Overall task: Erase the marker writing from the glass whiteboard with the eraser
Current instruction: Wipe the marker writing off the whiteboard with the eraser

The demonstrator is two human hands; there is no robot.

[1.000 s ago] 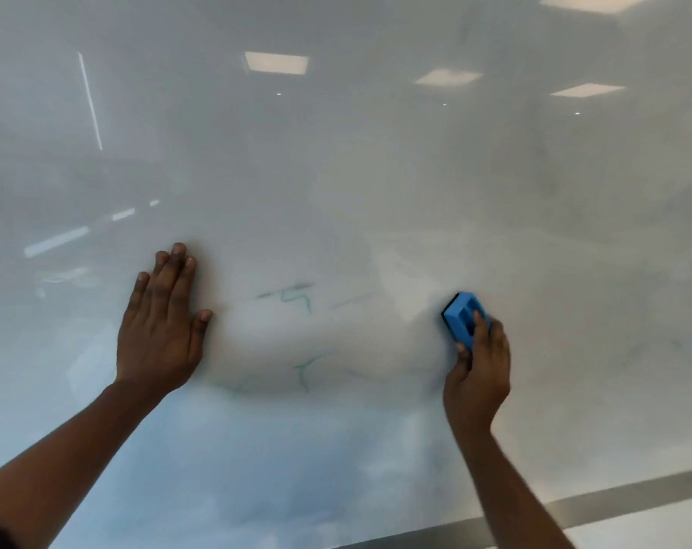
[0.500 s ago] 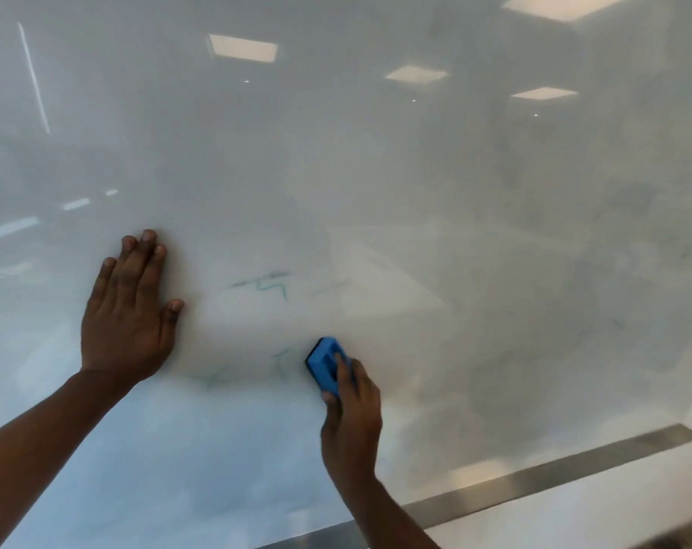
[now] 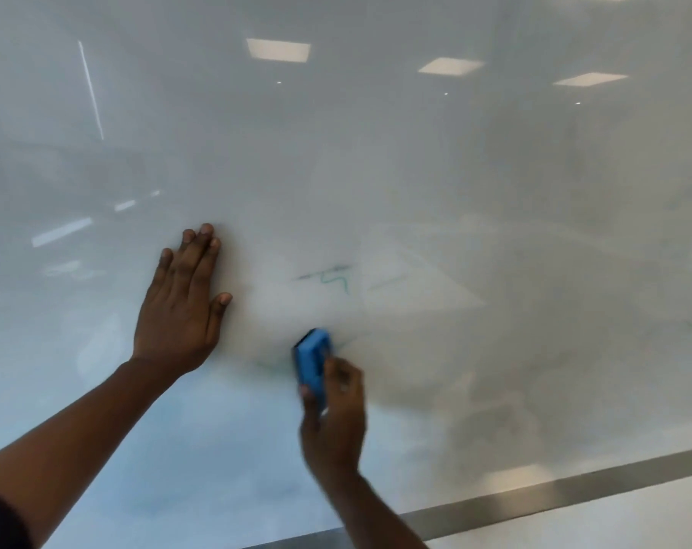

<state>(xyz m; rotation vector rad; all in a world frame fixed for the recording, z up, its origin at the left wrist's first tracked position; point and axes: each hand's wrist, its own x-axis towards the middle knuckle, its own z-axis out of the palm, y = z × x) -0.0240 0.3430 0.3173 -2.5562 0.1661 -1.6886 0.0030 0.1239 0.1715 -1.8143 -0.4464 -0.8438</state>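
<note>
Right hand (image 3: 334,410) fingers clamp the blue eraser (image 3: 311,360) at lower centre; left hand (image 3: 182,307) lies flat, fingers straight, on the glass whiteboard (image 3: 494,271). Risk: the green marker writing (image 3: 330,280) above could be missed if strokes run low.

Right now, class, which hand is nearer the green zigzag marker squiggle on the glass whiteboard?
Right. The right hand, gripping the blue eraser, sits just below the green zigzag marker squiggle. The left hand lies flat on the glass whiteboard, farther off to the squiggle's left.
</note>
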